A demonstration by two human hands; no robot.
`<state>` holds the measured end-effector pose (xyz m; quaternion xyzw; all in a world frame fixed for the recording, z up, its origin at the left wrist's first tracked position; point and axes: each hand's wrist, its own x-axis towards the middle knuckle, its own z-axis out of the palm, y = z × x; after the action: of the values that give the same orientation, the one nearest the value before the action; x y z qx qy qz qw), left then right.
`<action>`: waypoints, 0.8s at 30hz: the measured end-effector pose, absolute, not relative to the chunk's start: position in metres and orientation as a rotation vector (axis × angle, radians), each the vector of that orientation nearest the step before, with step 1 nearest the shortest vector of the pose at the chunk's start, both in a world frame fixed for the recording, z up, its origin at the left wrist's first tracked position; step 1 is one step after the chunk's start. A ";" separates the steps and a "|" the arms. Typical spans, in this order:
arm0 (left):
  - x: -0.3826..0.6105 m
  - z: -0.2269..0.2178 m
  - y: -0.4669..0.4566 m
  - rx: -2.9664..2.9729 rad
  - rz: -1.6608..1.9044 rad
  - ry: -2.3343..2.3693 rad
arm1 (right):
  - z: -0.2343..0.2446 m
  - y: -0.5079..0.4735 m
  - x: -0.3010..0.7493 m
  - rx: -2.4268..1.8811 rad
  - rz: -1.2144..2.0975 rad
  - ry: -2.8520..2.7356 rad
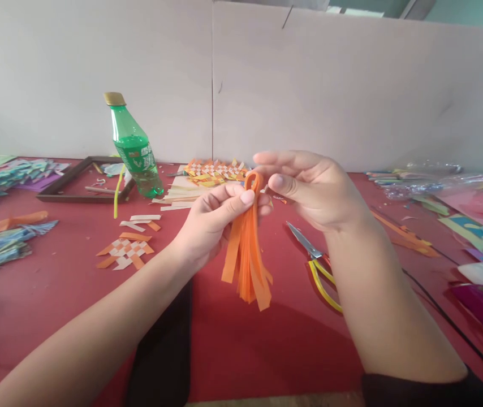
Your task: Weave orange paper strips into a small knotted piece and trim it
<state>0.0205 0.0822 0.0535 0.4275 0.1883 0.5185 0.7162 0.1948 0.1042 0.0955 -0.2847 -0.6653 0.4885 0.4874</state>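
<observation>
A bundle of orange paper strips (248,260) is folded over into a loop at its top, and the loose ends hang down over the red table (55,294). My left hand (211,223) pinches the bundle just under the loop, thumb on the front. My right hand (309,189) is at the loop from the right, thumb and fingers closed on the looped top. Both hands are raised above the table's middle.
Yellow-handled scissors (315,265) lie right of the strips. A green plastic bottle (133,148) stands at the back left beside a dark wooden frame (72,183). Woven orange-and-white paper pieces (126,249) and a stack (214,172) lie around. Paper scraps cover both sides. A dark phone (163,350) lies near the front.
</observation>
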 end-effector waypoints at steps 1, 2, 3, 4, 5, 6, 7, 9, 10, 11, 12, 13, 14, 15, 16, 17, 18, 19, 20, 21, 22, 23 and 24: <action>0.020 0.054 0.082 0.932 1.118 0.398 | 0.095 0.106 0.196 -0.689 1.184 -1.617; 0.020 0.054 0.083 0.919 1.086 0.374 | 0.095 0.106 0.197 -0.695 1.167 -1.617; 0.020 0.053 0.083 0.907 1.055 0.346 | 0.094 0.107 0.198 -0.708 1.147 -1.620; 0.020 0.053 0.083 0.893 1.027 0.320 | 0.094 0.106 0.199 -0.724 1.131 -1.628; 0.019 0.053 0.084 0.880 1.004 0.300 | 0.095 0.106 0.200 -0.742 1.120 -1.641; 0.018 0.052 0.084 0.871 0.986 0.290 | 0.096 0.105 0.200 -0.760 1.114 -1.657; 0.018 0.052 0.085 0.865 0.966 0.287 | 0.097 0.104 0.201 -0.774 1.108 -1.676; 0.016 0.051 0.086 0.864 0.911 0.297 | 0.100 0.102 0.203 -0.799 1.084 -1.724; 0.016 0.051 0.086 0.866 0.881 0.299 | 0.101 0.100 0.205 -0.809 1.067 -1.755; 0.015 0.050 0.087 0.868 0.853 0.297 | 0.103 0.099 0.206 -0.818 1.052 -1.790; 0.014 0.049 0.087 0.869 0.831 0.293 | 0.105 0.097 0.207 -0.829 1.039 -1.825; 0.014 0.049 0.087 0.869 0.813 0.290 | 0.106 0.096 0.208 -0.842 1.028 -1.856; 0.014 0.048 0.087 0.872 0.799 0.285 | 0.108 0.095 0.209 -0.859 1.019 -1.882; 0.013 0.047 0.088 0.878 0.785 0.279 | 0.109 0.093 0.209 -0.875 1.011 -1.900; 0.013 0.047 0.088 0.886 0.771 0.271 | 0.110 0.092 0.209 -0.890 1.005 -1.913; 0.013 0.047 0.089 0.897 0.762 0.262 | 0.110 0.091 0.209 -0.903 1.003 -1.922; 0.013 0.047 0.090 0.911 0.759 0.255 | 0.110 0.090 0.208 -0.914 1.001 -1.927; 0.012 0.047 0.091 0.927 0.763 0.253 | 0.110 0.090 0.207 -0.923 0.994 -1.931; 0.011 0.049 0.091 0.948 0.773 0.258 | 0.109 0.090 0.206 -0.933 0.980 -1.934; 0.011 0.050 0.091 0.976 0.786 0.270 | 0.109 0.090 0.205 -0.945 0.956 -1.934; 0.010 0.052 0.091 1.011 0.797 0.293 | 0.108 0.090 0.204 -0.958 0.924 -1.929; 0.009 0.055 0.090 1.051 0.808 0.328 | 0.107 0.090 0.203 -0.971 0.892 -1.923; 0.009 0.057 0.089 1.095 0.818 0.374 | 0.107 0.090 0.202 -0.983 0.865 -1.915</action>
<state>0.0087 0.0893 0.0573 0.5029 0.1716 0.3756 0.7593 0.2019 0.0902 0.1068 -0.3885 -0.7568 0.3419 0.3992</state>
